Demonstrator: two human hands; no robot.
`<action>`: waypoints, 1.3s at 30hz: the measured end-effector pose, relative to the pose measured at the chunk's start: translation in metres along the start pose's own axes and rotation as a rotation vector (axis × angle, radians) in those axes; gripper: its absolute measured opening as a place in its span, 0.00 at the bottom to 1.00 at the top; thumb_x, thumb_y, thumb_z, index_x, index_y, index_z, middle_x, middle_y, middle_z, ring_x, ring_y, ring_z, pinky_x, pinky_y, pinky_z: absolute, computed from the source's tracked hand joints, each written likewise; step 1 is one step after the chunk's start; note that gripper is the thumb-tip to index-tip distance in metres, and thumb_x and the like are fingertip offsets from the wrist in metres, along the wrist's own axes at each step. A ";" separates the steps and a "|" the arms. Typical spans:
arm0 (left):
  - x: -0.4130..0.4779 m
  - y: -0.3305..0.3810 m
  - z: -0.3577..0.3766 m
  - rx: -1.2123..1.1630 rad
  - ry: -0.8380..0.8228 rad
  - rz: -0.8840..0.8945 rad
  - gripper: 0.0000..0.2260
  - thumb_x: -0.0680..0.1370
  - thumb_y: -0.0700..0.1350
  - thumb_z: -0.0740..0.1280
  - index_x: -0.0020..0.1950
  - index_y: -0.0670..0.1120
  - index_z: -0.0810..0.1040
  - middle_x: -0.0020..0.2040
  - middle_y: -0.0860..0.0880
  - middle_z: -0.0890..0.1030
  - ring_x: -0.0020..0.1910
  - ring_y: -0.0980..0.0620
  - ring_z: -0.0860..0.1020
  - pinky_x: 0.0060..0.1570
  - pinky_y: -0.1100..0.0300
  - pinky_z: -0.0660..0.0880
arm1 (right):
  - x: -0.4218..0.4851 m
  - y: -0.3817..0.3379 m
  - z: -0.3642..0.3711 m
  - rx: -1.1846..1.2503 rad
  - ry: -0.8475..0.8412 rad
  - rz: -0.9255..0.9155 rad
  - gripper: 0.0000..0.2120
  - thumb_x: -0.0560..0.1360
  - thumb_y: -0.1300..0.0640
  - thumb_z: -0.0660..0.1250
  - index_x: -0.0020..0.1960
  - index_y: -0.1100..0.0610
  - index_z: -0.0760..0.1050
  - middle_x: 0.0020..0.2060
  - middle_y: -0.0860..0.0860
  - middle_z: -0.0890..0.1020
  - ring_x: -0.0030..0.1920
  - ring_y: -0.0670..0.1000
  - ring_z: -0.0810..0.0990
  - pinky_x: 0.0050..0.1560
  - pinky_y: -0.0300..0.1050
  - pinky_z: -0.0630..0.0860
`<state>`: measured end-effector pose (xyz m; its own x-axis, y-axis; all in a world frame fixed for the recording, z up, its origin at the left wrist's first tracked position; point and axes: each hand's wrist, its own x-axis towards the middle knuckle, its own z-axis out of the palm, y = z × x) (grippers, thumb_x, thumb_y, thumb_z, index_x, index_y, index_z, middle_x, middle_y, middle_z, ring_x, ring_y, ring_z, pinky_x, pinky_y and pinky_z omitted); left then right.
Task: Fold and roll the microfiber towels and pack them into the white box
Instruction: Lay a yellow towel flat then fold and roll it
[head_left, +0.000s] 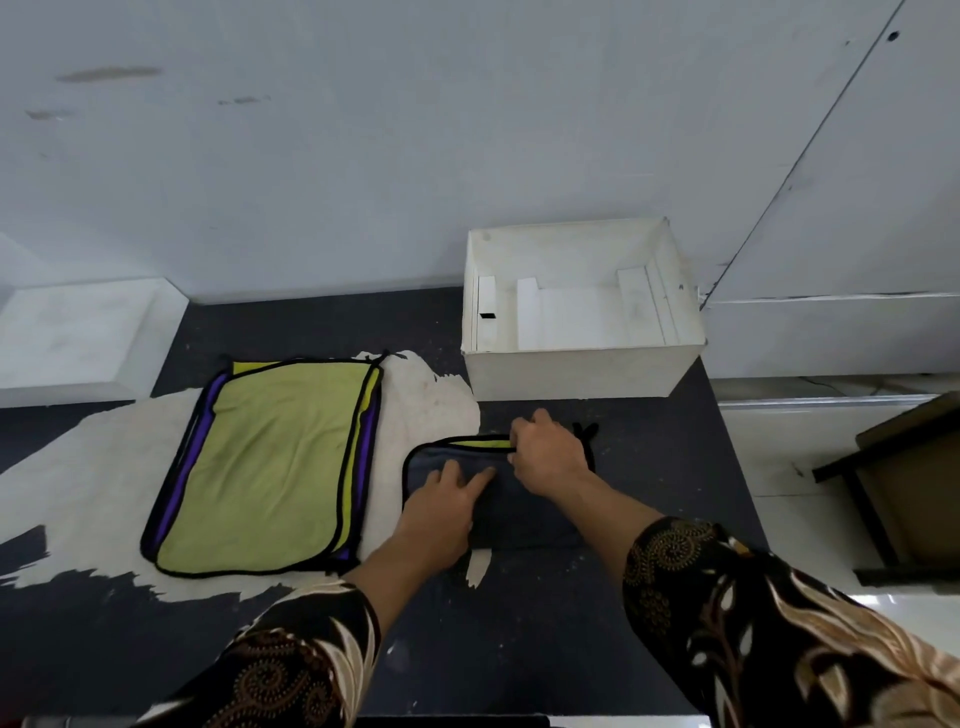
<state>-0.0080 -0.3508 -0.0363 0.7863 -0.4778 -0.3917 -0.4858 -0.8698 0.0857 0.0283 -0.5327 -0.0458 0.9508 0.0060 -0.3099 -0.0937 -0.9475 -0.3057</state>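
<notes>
As it lies folded, dark towel, green-lined edge

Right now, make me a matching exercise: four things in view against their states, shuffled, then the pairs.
1. white cardboard box
2. stack of lime-green microfiber towels
3. left hand
4. right hand

A. pinches the far edge of the folded dark blue microfiber towel
B. holds no towels
C. lies flat, left of the dark towel
D. presses flat on the dark towel

Pairs: 1-B, 2-C, 3-D, 4-A
</notes>
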 end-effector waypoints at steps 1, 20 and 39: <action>0.000 0.001 -0.001 0.011 0.001 -0.007 0.38 0.76 0.46 0.68 0.79 0.56 0.49 0.65 0.43 0.66 0.59 0.43 0.71 0.55 0.49 0.76 | 0.001 -0.001 0.000 0.008 -0.007 0.002 0.15 0.78 0.51 0.67 0.62 0.56 0.73 0.59 0.56 0.72 0.54 0.58 0.77 0.53 0.52 0.77; 0.016 0.002 -0.016 0.117 -0.185 -0.072 0.48 0.74 0.48 0.72 0.80 0.54 0.39 0.79 0.45 0.34 0.72 0.37 0.62 0.66 0.47 0.69 | 0.003 -0.014 -0.020 0.199 0.148 -0.010 0.18 0.73 0.63 0.70 0.61 0.59 0.71 0.59 0.57 0.72 0.53 0.57 0.76 0.50 0.51 0.78; -0.021 -0.025 0.018 -0.823 0.173 -0.795 0.28 0.77 0.51 0.69 0.72 0.41 0.66 0.67 0.39 0.71 0.61 0.38 0.75 0.57 0.49 0.73 | -0.087 0.007 0.010 0.618 0.217 0.647 0.26 0.74 0.53 0.72 0.66 0.57 0.64 0.63 0.58 0.68 0.52 0.60 0.77 0.45 0.47 0.71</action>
<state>-0.0194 -0.3172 -0.0463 0.8309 0.2855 -0.4776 0.5153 -0.7188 0.4668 -0.0577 -0.5365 -0.0303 0.6867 -0.5852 -0.4313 -0.7085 -0.4057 -0.5774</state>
